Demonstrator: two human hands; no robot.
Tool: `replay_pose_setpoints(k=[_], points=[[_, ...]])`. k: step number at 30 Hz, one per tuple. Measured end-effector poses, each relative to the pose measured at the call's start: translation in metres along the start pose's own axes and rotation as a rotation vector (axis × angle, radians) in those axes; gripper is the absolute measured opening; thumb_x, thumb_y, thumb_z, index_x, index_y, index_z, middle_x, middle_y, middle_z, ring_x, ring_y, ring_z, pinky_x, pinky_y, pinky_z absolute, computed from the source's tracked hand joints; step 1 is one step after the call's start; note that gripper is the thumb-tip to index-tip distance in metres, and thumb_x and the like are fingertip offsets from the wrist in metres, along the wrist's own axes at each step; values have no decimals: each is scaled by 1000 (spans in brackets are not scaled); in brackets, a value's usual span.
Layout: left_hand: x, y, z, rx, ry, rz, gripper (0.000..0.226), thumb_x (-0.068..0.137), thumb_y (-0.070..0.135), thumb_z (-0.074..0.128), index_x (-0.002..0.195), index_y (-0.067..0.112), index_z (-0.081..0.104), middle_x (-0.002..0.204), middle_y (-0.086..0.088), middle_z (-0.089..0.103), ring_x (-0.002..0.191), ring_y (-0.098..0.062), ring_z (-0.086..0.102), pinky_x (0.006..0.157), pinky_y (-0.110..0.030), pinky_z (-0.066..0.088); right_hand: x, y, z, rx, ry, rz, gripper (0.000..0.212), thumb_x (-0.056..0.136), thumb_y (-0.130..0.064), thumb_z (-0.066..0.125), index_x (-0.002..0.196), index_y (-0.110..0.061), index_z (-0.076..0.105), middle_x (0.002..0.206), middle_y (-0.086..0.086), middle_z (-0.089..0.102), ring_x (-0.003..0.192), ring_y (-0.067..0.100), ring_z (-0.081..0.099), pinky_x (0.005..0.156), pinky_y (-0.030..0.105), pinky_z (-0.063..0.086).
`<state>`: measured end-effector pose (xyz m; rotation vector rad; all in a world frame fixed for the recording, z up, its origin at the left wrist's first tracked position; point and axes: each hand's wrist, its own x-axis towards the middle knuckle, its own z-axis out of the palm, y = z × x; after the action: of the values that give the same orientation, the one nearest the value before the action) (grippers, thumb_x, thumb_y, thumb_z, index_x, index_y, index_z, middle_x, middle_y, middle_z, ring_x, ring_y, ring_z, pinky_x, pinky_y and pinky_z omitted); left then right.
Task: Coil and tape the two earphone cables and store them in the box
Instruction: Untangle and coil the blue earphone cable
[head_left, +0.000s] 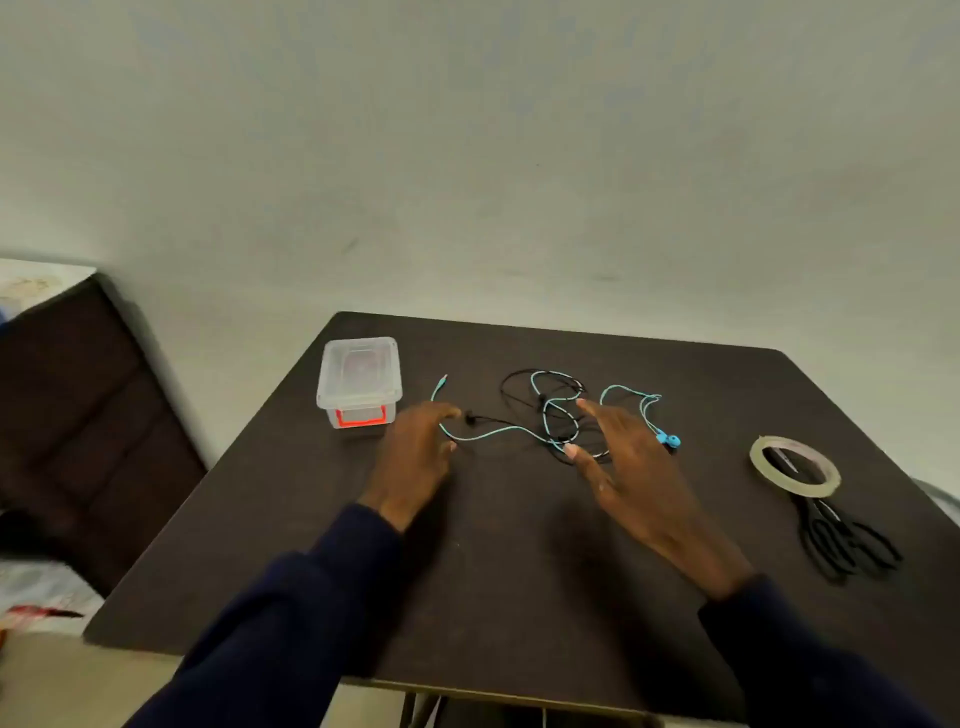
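Observation:
Two earphone cables lie tangled together on the dark table (519, 571): a light blue cable (498, 432) with a blue earbud at its right end, and a black cable (514, 382) looped under it. My left hand (415, 457) hovers over the blue cable's left part, fingers curled and apart, holding nothing. My right hand (628, 467) is spread open above the tangle, covering part of it. A clear plastic box (359, 379) with its lid on and an orange latch stands at the table's far left. A roll of clear tape (795, 465) lies at the right.
Black scissors (844, 545) lie just in front of the tape roll near the table's right edge. A pale wall runs behind the table. A dark chair or headboard (78, 415) stands to the left, off the table.

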<state>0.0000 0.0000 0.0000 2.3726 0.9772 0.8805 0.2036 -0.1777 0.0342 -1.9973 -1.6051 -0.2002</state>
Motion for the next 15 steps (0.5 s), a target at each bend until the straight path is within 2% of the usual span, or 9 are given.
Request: replay_pose_setpoints(k=[4,10,15], points=[[8,-5,5,38,-51,-61,39,90,14,70,128,21,62,131,-4,60,123,-18,54,105,-27,39,10,-6,6,2,-22,26,54,96,-42,56,145,-20,45,141,0,55,132,19,48,108,33,39],[18,-10,15,114,-83,8,32,90,21,70,122,20,68,123,1,63,118,-15,50,100,-32,45,8,0,6,-33,-38,-2,55,98,-41,54,147,-20,42,142,1,53,132,19,46,106,38,44],[22,-10,20,144,-60,44,13,89,20,72,102,21,74,109,4,67,108,-12,49,91,-30,46,1,11,-4,-56,-2,10,53,97,-35,59,145,-16,45,139,5,56,130,24,49,101,39,45]])
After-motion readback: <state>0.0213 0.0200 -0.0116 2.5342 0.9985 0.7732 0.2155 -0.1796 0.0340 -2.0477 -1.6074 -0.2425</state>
